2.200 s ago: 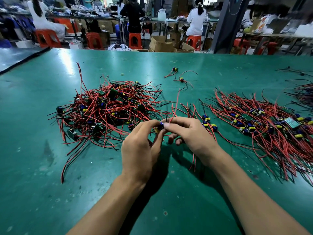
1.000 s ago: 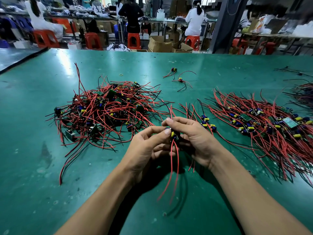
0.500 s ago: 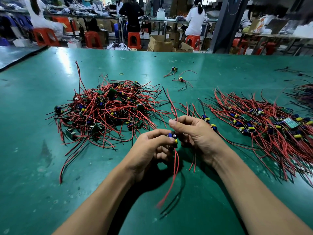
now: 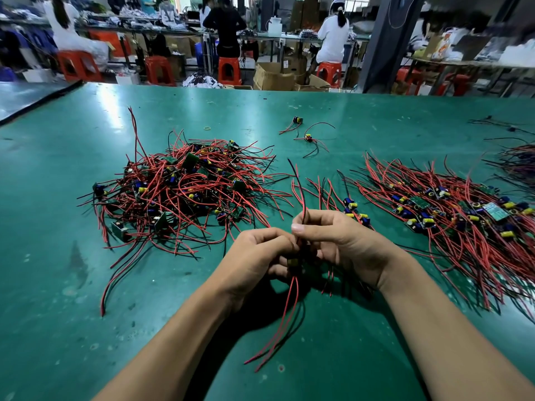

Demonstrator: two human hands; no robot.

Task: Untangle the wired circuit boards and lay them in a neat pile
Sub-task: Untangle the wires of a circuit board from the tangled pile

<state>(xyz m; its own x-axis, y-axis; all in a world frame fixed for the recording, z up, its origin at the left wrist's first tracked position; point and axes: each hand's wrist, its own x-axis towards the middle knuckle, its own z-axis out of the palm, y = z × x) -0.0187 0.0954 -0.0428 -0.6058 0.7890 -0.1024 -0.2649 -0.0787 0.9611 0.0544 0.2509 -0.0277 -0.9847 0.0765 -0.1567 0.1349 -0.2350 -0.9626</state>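
While both hands are being held close together just above the green worktop [image 4: 86, 314], one small wired circuit board [image 4: 293, 263] is being gripped between them. It is being pinched by the curled fingers of the left hand [image 4: 254, 253], which are hiding most of it, so only a dark and yellow corner is being shown. Its upper wires [image 4: 299, 192], one red and one black, are being pinched between thumb and forefinger of the right hand [image 4: 338, 241] and are being held upright above it. Its lower wires [image 4: 285, 314] are being left hanging below the hands towards the worktop.

Just beyond the right hand, a few separated boards [image 4: 351, 205] are being partly covered by its knuckles. Further right, a laid-out pile [image 4: 451, 215] is being spread with its wires fanned the same way. To the left, well apart from it, a tangled heap [image 4: 179, 195] is being left on the worktop. Any printing on the boards is being rendered too small to read.

Two stray boards [image 4: 297, 120] are being left near the far middle. At the right edge another wire bundle [image 4: 521, 163] is being cut off by the frame. Behind the worktop, seated people and red stools [image 4: 228, 70] are being blurred.
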